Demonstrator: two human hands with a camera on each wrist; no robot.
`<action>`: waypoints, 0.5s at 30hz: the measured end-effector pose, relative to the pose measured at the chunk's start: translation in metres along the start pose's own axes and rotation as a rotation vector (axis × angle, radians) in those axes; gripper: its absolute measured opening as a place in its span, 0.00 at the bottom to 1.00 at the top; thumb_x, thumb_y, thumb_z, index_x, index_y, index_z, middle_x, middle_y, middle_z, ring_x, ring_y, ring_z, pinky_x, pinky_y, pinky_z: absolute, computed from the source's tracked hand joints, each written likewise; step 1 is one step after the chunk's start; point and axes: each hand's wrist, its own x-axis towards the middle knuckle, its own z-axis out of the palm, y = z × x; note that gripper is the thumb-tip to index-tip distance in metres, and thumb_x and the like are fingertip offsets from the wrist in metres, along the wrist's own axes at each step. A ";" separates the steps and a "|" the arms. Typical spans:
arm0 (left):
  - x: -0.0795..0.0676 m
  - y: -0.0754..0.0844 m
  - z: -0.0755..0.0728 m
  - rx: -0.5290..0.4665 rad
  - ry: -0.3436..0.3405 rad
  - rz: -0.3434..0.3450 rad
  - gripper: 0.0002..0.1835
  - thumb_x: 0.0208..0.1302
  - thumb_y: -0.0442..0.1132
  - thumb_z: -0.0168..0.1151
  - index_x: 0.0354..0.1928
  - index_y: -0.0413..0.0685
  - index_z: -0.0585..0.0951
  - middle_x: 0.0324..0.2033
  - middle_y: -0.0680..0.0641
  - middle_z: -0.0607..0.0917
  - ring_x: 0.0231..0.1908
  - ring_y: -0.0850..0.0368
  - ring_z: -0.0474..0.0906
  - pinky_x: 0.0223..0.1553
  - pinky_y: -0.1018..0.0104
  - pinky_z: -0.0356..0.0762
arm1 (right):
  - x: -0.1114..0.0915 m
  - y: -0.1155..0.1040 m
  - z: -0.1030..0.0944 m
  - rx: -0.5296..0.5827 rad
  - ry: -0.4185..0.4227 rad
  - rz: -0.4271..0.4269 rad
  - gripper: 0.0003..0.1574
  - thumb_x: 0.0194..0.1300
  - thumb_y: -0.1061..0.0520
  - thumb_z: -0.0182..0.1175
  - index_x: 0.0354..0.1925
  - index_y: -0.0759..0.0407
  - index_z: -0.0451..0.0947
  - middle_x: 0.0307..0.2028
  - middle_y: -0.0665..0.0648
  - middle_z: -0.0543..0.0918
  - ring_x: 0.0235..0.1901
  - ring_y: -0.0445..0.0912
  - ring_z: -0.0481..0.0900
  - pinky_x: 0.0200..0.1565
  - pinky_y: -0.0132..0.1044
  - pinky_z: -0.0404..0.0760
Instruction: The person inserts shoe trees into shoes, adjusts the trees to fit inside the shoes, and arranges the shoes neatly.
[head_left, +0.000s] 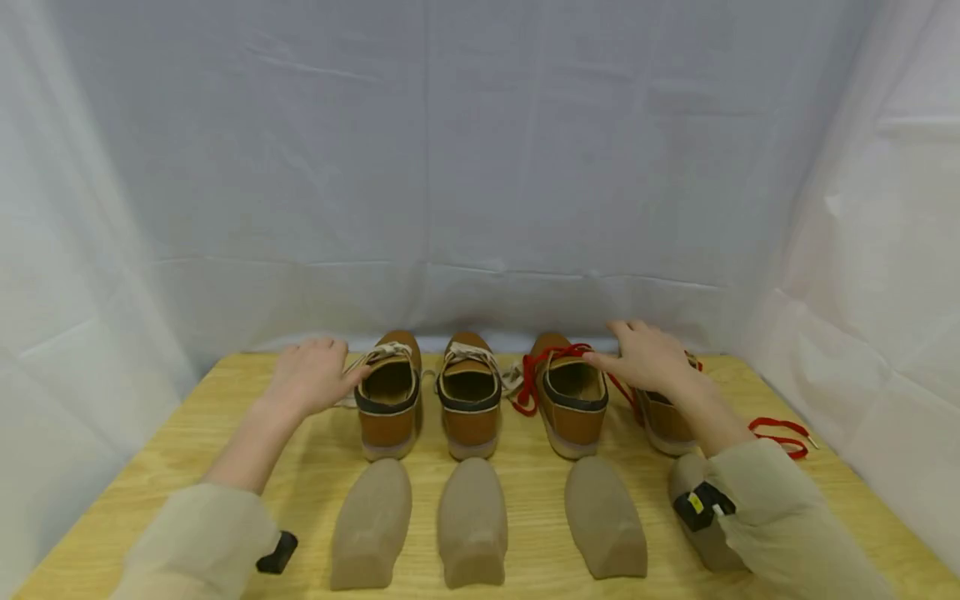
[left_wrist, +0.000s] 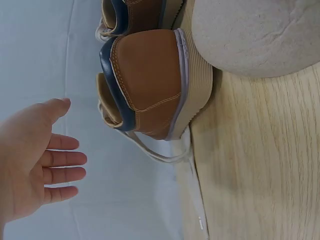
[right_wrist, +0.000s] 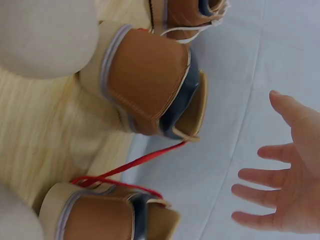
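Note:
My left hand (head_left: 309,377), fingers extended and holding nothing, hovers just left of a brown shoe (head_left: 388,429) with a whitish lace. Beside that shoe stands a second brown shoe (head_left: 470,427) with a similar lace. My right hand (head_left: 648,360) is spread above the gap between a third brown shoe (head_left: 573,427) with a red lace (head_left: 528,392) and the rightmost shoe (head_left: 667,429), which the right arm partly hides. In the right wrist view, the right hand (right_wrist: 287,180) is empty, with its fingers apart. All the shoes point away, heels toward me.
Beige foot-shaped forms (head_left: 472,521) lie in a row in front of the shoes, the rightmost (head_left: 697,533) partly behind my sleeve. A loose red lace end (head_left: 783,437) lies at the right of the wooden table (head_left: 300,517). Pale sheets (head_left: 450,167) hang behind and at both sides.

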 end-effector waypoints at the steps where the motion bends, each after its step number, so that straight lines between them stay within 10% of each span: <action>1: 0.000 0.001 -0.001 -0.004 0.010 0.010 0.27 0.66 0.54 0.52 0.42 0.31 0.75 0.37 0.35 0.79 0.39 0.38 0.76 0.40 0.46 0.73 | 0.002 -0.003 -0.001 0.003 0.007 -0.010 0.48 0.63 0.32 0.49 0.64 0.68 0.61 0.58 0.73 0.67 0.55 0.68 0.66 0.49 0.63 0.67; 6: -0.003 0.007 -0.006 0.001 0.019 0.050 0.21 0.64 0.52 0.55 0.29 0.38 0.73 0.23 0.45 0.75 0.25 0.49 0.73 0.26 0.55 0.73 | 0.009 -0.021 -0.002 -0.015 0.044 -0.050 0.46 0.62 0.33 0.52 0.62 0.68 0.64 0.56 0.71 0.69 0.53 0.65 0.69 0.46 0.61 0.70; 15: -0.015 0.008 -0.008 -0.002 -0.042 0.049 0.22 0.64 0.51 0.55 0.35 0.35 0.75 0.30 0.41 0.78 0.27 0.48 0.76 0.23 0.57 0.73 | 0.021 -0.063 0.000 0.007 0.003 -0.115 0.44 0.63 0.34 0.52 0.62 0.64 0.64 0.58 0.67 0.69 0.56 0.63 0.67 0.51 0.61 0.66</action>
